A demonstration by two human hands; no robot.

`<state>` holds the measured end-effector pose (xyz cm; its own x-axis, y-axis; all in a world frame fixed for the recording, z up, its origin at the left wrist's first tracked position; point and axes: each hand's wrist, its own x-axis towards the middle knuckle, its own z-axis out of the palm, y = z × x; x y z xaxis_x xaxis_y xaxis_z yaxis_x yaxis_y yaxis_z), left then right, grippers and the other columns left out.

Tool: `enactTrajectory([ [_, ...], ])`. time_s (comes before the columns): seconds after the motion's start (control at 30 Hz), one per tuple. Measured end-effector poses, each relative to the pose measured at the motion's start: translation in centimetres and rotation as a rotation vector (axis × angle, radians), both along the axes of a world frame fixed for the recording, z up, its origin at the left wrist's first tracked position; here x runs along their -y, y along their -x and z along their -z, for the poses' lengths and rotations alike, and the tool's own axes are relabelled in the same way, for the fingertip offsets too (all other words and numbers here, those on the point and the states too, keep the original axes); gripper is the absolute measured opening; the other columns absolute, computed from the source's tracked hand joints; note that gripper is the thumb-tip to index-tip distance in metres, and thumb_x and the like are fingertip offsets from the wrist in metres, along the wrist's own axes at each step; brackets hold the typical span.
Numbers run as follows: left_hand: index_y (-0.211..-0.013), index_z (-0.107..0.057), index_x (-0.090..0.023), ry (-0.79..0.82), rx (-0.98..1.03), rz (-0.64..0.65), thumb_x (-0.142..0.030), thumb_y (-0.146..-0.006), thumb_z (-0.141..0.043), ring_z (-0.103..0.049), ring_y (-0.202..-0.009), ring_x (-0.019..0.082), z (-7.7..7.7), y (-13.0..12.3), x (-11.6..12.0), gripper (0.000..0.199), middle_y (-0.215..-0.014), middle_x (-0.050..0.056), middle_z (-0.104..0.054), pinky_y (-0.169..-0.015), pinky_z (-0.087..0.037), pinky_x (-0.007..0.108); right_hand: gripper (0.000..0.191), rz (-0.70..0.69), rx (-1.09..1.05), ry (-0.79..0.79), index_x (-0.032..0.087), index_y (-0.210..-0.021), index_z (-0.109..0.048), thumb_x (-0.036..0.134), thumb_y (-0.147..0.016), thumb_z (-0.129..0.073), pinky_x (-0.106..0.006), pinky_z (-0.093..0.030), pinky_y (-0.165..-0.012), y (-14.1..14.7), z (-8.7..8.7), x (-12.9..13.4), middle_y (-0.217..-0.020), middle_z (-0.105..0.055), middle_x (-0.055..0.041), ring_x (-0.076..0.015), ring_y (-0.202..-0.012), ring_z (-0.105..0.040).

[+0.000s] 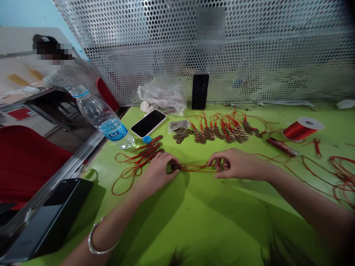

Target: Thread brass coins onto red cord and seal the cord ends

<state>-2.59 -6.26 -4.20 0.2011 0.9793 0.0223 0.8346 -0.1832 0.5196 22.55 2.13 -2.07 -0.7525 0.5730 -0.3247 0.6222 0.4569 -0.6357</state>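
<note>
Several strands of red cord (194, 168) stretch level between my two hands above the green table. My left hand (163, 168) pinches their left end; a small dark thing, perhaps a coin, is partly hidden in its fingertips. At the other end, my right hand (235, 164) has its curled fingers on the strands. Strung coins (151, 147) with red cord loops lie just beyond my left hand. Farther back is a row of coin strings with red knots (233, 131), beside loose coins (181, 133) near a small plastic bag.
A clear water bottle (107, 122), blue cap (147, 139) and phone (149, 123) are at the back left. Another phone (200, 91) leans on the perforated metal screen. A red spool (302, 129) and tangled cord (344, 177) lie right. A person (69, 70) is beyond the left edge.
</note>
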Motion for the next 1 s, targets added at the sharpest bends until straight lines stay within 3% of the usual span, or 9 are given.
enactTrajectory([
  [0.23, -0.082, -0.058, -0.018, -0.031, -0.002, -0.01, -0.023, -0.075, -0.058, -0.055, -0.081, 0.02, 0.4, 0.1, 0.0, 0.009, -0.084, 0.004, -0.063, -0.079, -0.042, 0.037, 0.028, -0.056, 0.005, -0.075, 0.018, -0.099, -0.066, 0.032, -0.077, -0.056, -0.027, -0.041, -0.062, 0.0, 0.0, 0.3, -0.084, -0.068, -0.0053, -0.0164, -0.069, -0.058],
  [0.47, -0.085, -0.06, -0.018, -0.04, -0.012, -0.03, -0.02, -0.074, -0.059, -0.054, -0.082, 0.02, 0.3, -0.2, 0.0, 0.012, -0.084, 0.004, -0.063, -0.078, -0.043, 0.036, 0.028, -0.121, -0.055, -0.231, 0.02, -0.098, -0.068, 0.033, -0.087, -0.046, -0.031, -0.043, -0.076, 0.2, -0.9, 0.8, -0.092, -0.069, -0.006, -0.0194, -0.082, -0.061],
  [0.63, -0.085, -0.063, -0.019, -0.051, 0.017, 0.001, -0.019, -0.076, -0.058, -0.056, -0.083, 0.02, 0.2, -0.1, 0.1, 0.011, -0.085, 0.003, -0.064, -0.079, -0.042, 0.036, 0.027, -0.107, -0.083, -0.299, 0.021, -0.099, -0.068, 0.031, -0.087, -0.046, -0.032, -0.044, -0.078, 0.3, -1.2, 1.0, -0.095, -0.069, -0.0058, -0.0201, -0.086, -0.061],
  [1.0, -0.077, -0.059, -0.018, -0.043, -0.012, -0.1, -0.014, -0.071, -0.06, -0.055, -0.084, 0.022, 0.3, -0.7, 0.3, 0.007, -0.084, 0.005, -0.065, -0.076, -0.044, 0.037, 0.031, -0.133, -0.122, -0.402, 0.02, -0.098, -0.068, 0.034, -0.09, -0.04, -0.034, -0.045, -0.076, 0.6, -1.6, 1.3, -0.093, -0.068, -0.0071, -0.0206, -0.084, -0.06],
])
